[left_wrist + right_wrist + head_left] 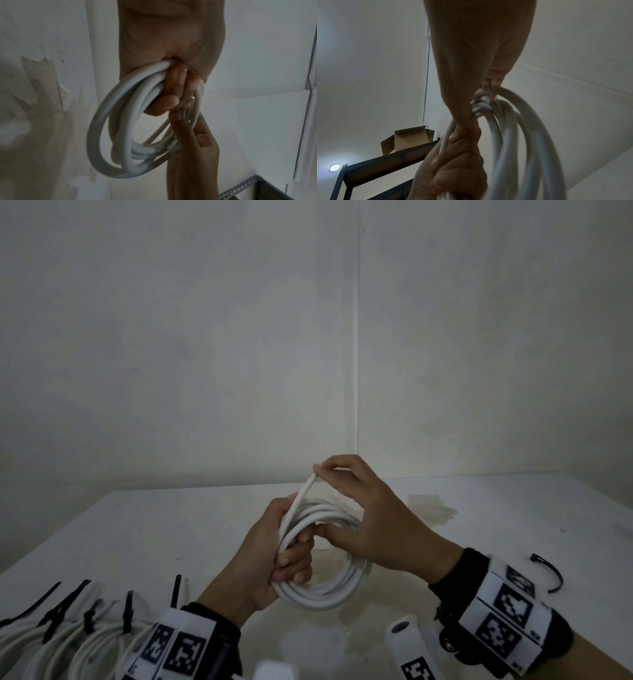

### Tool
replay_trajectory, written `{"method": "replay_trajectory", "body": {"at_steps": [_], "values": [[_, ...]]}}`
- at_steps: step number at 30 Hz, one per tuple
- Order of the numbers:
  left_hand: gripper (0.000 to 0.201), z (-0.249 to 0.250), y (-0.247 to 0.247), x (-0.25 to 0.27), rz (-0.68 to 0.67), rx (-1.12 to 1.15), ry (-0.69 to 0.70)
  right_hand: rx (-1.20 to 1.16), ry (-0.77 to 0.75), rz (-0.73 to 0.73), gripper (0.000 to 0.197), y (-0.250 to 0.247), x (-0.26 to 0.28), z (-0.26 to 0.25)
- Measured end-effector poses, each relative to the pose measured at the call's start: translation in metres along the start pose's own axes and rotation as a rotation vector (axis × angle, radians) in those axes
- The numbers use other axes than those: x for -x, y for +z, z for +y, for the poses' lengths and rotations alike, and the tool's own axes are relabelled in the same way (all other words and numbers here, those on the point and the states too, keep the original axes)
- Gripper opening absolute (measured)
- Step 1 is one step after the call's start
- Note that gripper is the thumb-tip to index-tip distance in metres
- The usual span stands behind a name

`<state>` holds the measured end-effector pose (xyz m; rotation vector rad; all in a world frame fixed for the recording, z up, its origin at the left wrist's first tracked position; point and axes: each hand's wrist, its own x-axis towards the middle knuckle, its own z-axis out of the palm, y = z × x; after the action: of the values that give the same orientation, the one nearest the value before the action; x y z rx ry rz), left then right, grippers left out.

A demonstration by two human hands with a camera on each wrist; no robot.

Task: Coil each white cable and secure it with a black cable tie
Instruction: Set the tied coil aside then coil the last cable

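Above the white desk [144, 529], mid-air: coiled white round cable [329, 590], several loops, held between both hands. Left hand [274, 556] has its fingers [178, 79] curled round the bundled loops on the coil's left side, a firm grasp. Right hand [370, 518] pinches the loose end strand of the cable up top between thumb and forefinger, strand running diagonally down into the left-hand grip; its thumb sits against the coil near the left fingers. Rest of coil hangs below the hands, clear of the desk as far as the head view shows.

Right wrist view: loops blurred, fanned out to the right of the right hand [471, 67]; left hand [453, 162] below it, clenched on the strands.

Near-left desk edge: row of finished white cable bundles [68, 642], each with a black cable tie [127, 611] sticking up. Right side of desk: one loose curved black cable tie [551, 573], well apart from the coil. Patches of peeled surface on the desk behind the hands. Both wrists carry white bands with black square markers [510, 607]. Background in right wrist view: dark metal shelf [388, 155] with an open brown cardboard box [409, 139] on it.
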<state>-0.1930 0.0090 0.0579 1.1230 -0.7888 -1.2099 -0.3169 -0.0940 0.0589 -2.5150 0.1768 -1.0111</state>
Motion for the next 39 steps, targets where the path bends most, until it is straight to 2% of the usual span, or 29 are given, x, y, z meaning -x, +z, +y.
{"method": "replay_trajectory", "body": {"at_steps": [3, 6, 9, 13, 15, 19, 22, 25, 28, 30, 34, 36, 39], "values": [[0.057, -0.003, 0.000, 0.003, 0.003, -0.043, -0.001, 0.008, 0.051, -0.098, 0.060, -0.001, -0.002, -0.003], [0.056, -0.001, 0.001, 0.004, 0.013, 0.028, 0.021, -0.037, 0.135, -0.082, 0.037, -0.001, -0.004, -0.006], [0.056, 0.003, 0.001, 0.005, 0.004, 0.006, 0.059, -0.172, 0.250, -0.103, 0.020, -0.005, -0.004, -0.009], [0.041, 0.007, 0.003, 0.005, 0.028, -0.089, 0.113, -0.471, 0.360, -0.172, 0.004, -0.006, -0.003, -0.010], [0.040, 0.009, 0.001, 0.002, 0.088, -0.171, 0.160, -0.602, 0.417, -0.197, 0.004, -0.007, -0.003, -0.011], [0.034, 0.008, -0.001, -0.003, 0.186, -0.300, 0.274, -0.673, 0.438, -0.238, 0.010, -0.012, -0.002, -0.010], [0.026, 0.003, -0.005, -0.003, 0.182, -0.275, 0.352, -0.742, 0.474, -0.260, 0.007, -0.013, -0.002, -0.012], [0.039, -0.001, -0.010, -0.004, 0.140, -0.218, 0.358, -0.710, 0.484, -0.268, 0.015, -0.012, -0.002, -0.011], [0.047, -0.001, -0.010, -0.003, 0.082, -0.042, 0.298, -0.743, 0.501, -0.210, 0.020, -0.011, -0.001, -0.009], [0.045, -0.001, -0.009, -0.003, 0.048, 0.062, 0.264, -0.759, 0.513, -0.125, 0.021, -0.005, -0.001, -0.007], [0.040, -0.009, 0.001, -0.006, 0.058, 0.044, 0.280, -0.636, 0.517, 0.196, 0.018, 0.018, 0.004, -0.006], [0.040, -0.015, 0.008, -0.008, 0.084, 0.015, 0.313, -0.575, 0.499, 0.307, 0.017, 0.022, 0.006, -0.006], [0.041, -0.017, 0.009, -0.009, 0.101, 0.015, 0.316, -0.645, 0.512, 0.295, 0.013, 0.018, 0.005, -0.006]]}}
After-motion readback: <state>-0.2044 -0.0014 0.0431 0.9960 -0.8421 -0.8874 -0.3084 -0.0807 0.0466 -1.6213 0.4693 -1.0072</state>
